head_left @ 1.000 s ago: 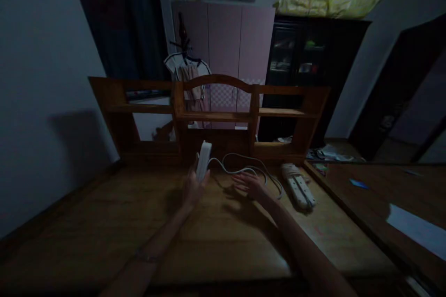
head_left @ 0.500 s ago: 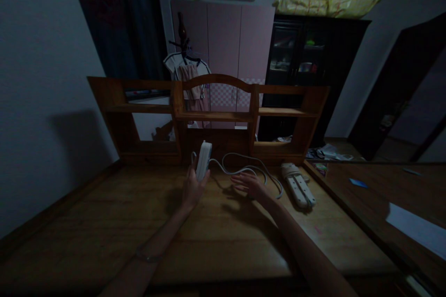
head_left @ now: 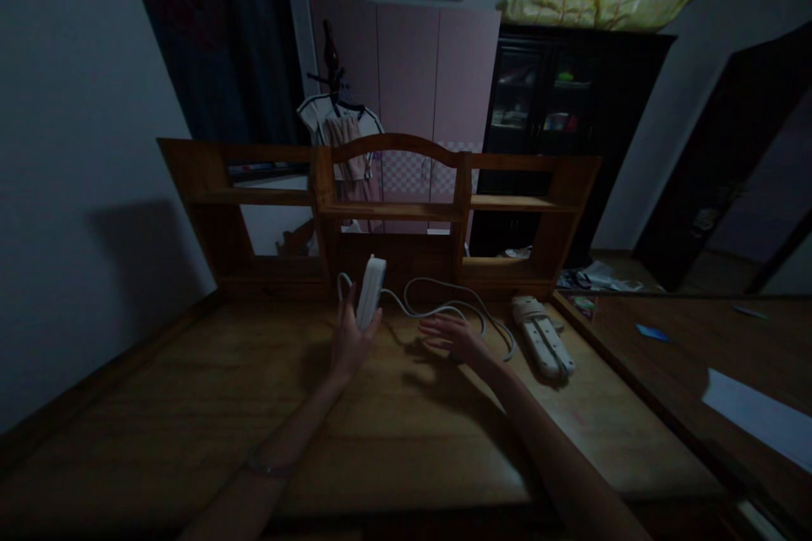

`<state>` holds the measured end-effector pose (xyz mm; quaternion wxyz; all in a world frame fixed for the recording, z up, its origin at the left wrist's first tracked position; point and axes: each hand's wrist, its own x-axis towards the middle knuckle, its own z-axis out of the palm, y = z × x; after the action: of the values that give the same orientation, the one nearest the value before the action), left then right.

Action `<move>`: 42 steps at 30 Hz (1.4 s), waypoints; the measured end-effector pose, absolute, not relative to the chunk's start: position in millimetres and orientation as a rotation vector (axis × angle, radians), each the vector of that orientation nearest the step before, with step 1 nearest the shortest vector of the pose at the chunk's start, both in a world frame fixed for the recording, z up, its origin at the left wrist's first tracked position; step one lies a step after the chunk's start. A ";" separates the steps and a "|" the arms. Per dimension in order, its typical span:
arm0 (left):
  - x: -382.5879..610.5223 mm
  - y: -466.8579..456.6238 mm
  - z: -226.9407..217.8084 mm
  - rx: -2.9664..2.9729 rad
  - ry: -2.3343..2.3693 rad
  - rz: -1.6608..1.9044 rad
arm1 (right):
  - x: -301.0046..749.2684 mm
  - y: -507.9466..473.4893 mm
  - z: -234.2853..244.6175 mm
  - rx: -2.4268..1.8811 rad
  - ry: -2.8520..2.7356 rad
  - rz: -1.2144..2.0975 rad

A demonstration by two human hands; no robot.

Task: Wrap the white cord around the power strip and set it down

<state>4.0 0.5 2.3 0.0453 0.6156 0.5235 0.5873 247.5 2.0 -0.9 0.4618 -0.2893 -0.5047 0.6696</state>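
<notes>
My left hand (head_left: 352,342) is closed around a white power strip (head_left: 371,292), held tilted on end above the wooden desk (head_left: 254,406). Part of a white cord (head_left: 437,311) goes round the strip behind my fingers, and the rest runs off to the right in loose loops. Over the desk by those loops is my right hand (head_left: 455,336), its fingers spread and nothing visible in them. A second white power strip (head_left: 546,345), its cord bundled at the far end, lies on the desk to the right.
A low wooden shelf unit (head_left: 393,211) stands along the desk's back edge. On the left rises a wall (head_left: 82,186). To the right is another wooden surface (head_left: 634,372) with a white sheet (head_left: 758,418) and a small blue card (head_left: 652,333) on it.
The bit of cord left of the power strip now bulges out farther to the left above my left fingers. Both hands are in nearly the same places.
</notes>
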 end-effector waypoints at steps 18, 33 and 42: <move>4.9 -8.2 11.1 1.891 1.600 1.754 | 236.9 -22.6 1.5 -0.770 -1.402 1.823; -20.5 -112.1 117.0 1.296 1.065 1.262 | 223.2 -22.9 7.4 -0.844 -1.669 1.419; -33.3 -192.7 149.4 0.696 0.497 1.108 | 176.3 -69.0 99.4 -0.430 -1.752 1.015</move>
<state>-33.3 -192.7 149.4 0.7649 0.3203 0.2289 0.5099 176.3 -69.0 99.4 0.5105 -0.1787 -0.7277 0.4218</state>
